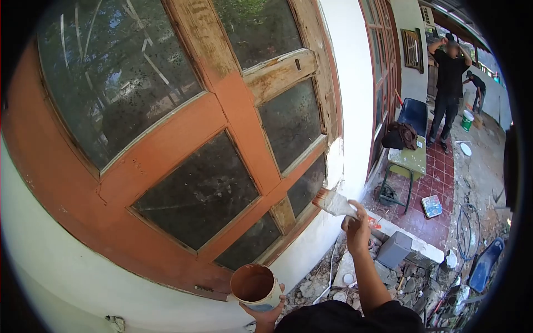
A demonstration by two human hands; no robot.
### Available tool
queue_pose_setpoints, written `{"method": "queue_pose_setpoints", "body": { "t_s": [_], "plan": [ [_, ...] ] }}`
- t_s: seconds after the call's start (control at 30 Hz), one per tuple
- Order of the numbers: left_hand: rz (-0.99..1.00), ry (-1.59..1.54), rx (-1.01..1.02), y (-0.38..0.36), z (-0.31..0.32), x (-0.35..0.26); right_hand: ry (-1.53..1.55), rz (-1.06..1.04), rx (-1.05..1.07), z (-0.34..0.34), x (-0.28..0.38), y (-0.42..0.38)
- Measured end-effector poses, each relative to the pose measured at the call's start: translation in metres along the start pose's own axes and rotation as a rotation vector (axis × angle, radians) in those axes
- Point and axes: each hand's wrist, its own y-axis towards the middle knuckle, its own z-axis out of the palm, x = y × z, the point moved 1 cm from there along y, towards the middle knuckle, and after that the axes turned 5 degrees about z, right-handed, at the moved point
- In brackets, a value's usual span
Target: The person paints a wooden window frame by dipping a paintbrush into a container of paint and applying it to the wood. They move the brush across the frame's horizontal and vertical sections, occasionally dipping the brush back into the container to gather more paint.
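Observation:
My right hand (pixel 356 226) grips the handle of a wide paintbrush (pixel 334 202), whose reddish-brown bristle tips point left, near the lower right edge of the window frame. In my left hand (pixel 265 315) is a round whitish paint pot (pixel 256 287), held from below and the side, with reddish-brown paint coating its inside. Much of the wooden window frame (pixel 161 133) is orange-brown; its upper and right bars (pixel 283 72) show bare, worn wood. Dark glass panes (pixel 200 188) fill the frame. Whether the bristles touch the frame is unclear.
A person in black (pixel 451 72) stands on the red tiled walkway (pixel 436 183), and another person (pixel 476 89) bends farther back. A school chair (pixel 408 155) holds dark cloth. Rubble (pixel 411 294), a grey block (pixel 395 250) and a blue chair seat (pixel 486 265) lie at lower right.

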Motion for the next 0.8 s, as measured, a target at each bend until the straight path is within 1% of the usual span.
{"method": "queue_pose_setpoints", "body": {
  "t_s": [0.07,0.13,0.2,0.27,0.33,0.37,0.43,0.47,0.53,0.57,0.63,0.67,0.73,0.8],
  "plan": [
    [0.007,0.03,0.003,-0.001,0.0,0.001,-0.227,-0.212,0.117,0.039,0.043,0.012],
    [0.018,0.056,0.014,0.001,0.002,0.001,-0.424,-0.377,0.283,0.064,0.085,0.029],
    [-0.001,0.006,0.035,0.001,0.006,0.003,-0.381,-0.541,0.38,0.109,0.128,0.035],
    [0.005,0.005,0.045,0.001,0.005,0.002,-0.406,-0.677,0.513,0.145,0.168,0.042],
    [0.012,0.003,0.054,0.001,0.005,0.003,-0.541,-0.898,0.526,0.181,0.198,0.044],
    [0.008,0.009,0.057,0.001,0.006,0.003,-0.542,-0.903,0.533,0.197,0.209,0.044],
    [0.006,0.015,0.065,0.001,0.007,0.003,-0.624,-0.994,0.528,0.224,0.221,0.041],
    [-0.001,0.029,0.053,0.001,0.007,0.003,-0.623,-0.999,0.532,0.234,0.222,0.043],
    [-0.007,0.045,0.044,0.001,0.006,0.003,-0.483,-0.975,0.542,0.249,0.218,0.046],
    [0.005,0.064,0.028,0.0,0.004,0.004,-0.481,-0.979,0.544,0.256,0.215,0.046],
    [0.017,0.082,0.01,-0.003,0.003,0.006,-0.336,-0.828,0.578,0.264,0.207,0.05],
    [0.018,0.094,-0.004,-0.003,0.004,0.006,-0.334,-0.831,0.579,0.264,0.203,0.057],
    [0.021,0.107,-0.018,-0.005,0.005,0.006,-0.262,-0.7,0.642,0.264,0.189,0.075],
    [0.038,0.155,-0.046,-0.007,0.004,0.006,-0.261,-0.666,0.629,0.263,0.18,0.083]
  ]
}}
